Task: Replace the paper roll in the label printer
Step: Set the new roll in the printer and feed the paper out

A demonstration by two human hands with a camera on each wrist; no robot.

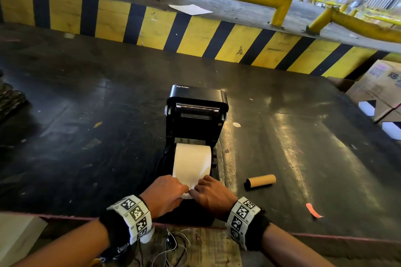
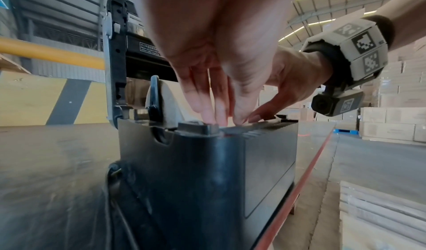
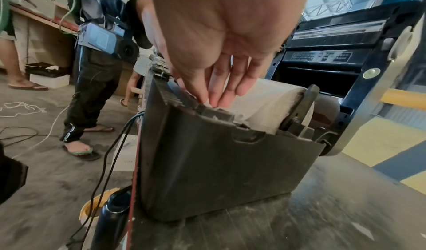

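Printer (image 1: 196,115) sits on the dark table (image 1: 86,115), lid flipped up and back, "Xprinter" on the lid top. New white roll (image 1: 192,158) is seated in the bay, held between black side guides. Paper tail runs off the roll toward the person, over the front edge of the printer.

Both hands are down at that front edge, side by side, knuckles nearly touching. Left hand (image 1: 166,193): fingers straight and pointing down, tips (image 2: 212,115) pressing on the paper at the front lip; not curled round anything. Right hand (image 1: 211,194): same pose, fingers extended, tips (image 3: 207,97) touching the paper end just behind the ribbed front edge. Neither hand is gripping as far as I can see; both look flat-fingered, pressing the tail down. Whether a thumb pinches the paper underneath, can't tell.

Empty brown cardboard core (image 1: 260,181) lies on its side on the table, right of the printer, near the right hand but apart from it.

Other bits: orange scrap (image 1: 313,210) on the table farther right, cardboard boxes (image 1: 382,86) at the far right edge, yellow-black striped barrier (image 1: 152,26) behind the table. Cables (image 3: 108,144) hang off the near side of the table; a black bottle (image 3: 113,213) stands below.
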